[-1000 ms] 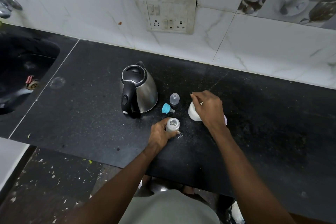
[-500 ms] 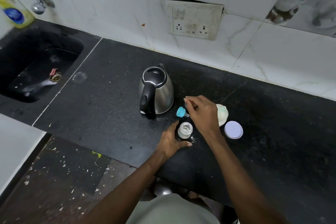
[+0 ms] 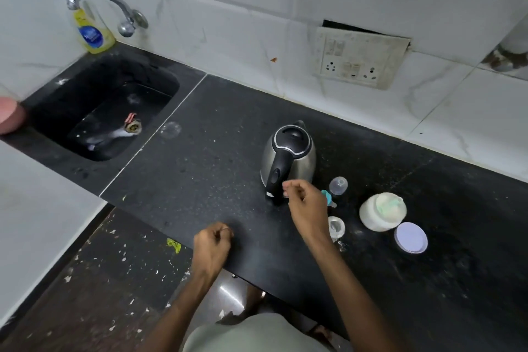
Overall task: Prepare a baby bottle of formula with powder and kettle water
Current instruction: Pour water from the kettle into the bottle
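A steel kettle [image 3: 297,160] with a black lid and handle stands on the black counter [image 3: 200,180]. My right hand [image 3: 307,208] hovers just in front of the handle's lower end, fingers loosely bent and holding nothing. The open baby bottle [image 3: 337,227] stands upright right of my right wrist, untouched. Behind it lie the teal nipple ring [image 3: 327,196] and the clear cap [image 3: 338,185]. The open white powder tub [image 3: 371,214] holds a pale scoop, and its lid [image 3: 411,237] lies beside it. My left hand [image 3: 213,246] is curled, empty, over the counter's front edge.
A black sink [image 3: 108,111] sits at the left, with a tap [image 3: 125,17] and a yellow soap bottle [image 3: 91,28] behind it. A socket plate [image 3: 357,60] hangs on the tiled wall. Spilled powder specks lie by the bottle. The floor [image 3: 100,294] lies below the counter edge.
My left hand let go of the bottle and drew back left to the counter edge. My right hand moved from over the bottle to the kettle handle. The view swung left.
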